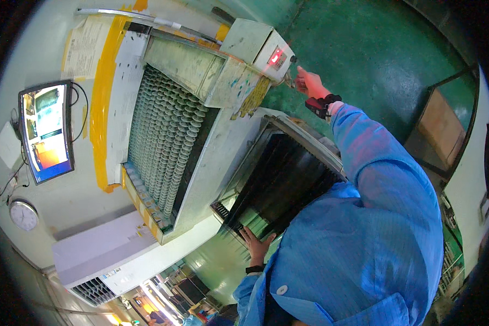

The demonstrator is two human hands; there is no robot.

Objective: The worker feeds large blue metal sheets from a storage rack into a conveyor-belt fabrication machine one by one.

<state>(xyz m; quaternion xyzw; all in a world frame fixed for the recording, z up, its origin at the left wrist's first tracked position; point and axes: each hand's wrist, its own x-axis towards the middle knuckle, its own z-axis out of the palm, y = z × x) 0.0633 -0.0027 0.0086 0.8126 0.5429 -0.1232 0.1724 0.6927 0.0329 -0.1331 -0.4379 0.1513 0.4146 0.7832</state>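
Observation:
My right hand (311,83) reaches out beside a pale control box (255,46) with a red lit display. Its fingers are partly bent and apart, close to a small black knob (293,58), with a gap between them; I see nothing held. My left hand (257,245) has its fingers spread at the end of a rack (223,211) that holds upright dark panels (282,179). Its fingertips are at the rack's edge, where contact is hard to make out. Blue sleeves cover both arms, and dark bands circle the wrists.
A machine with rows of pale rollers (165,136) stands beside the rack. A screen (46,130) and a round clock (23,215) are on the wall at left, above an air-conditioner-like white unit (103,255). A framed brown board (437,130) stands on the green floor (358,49).

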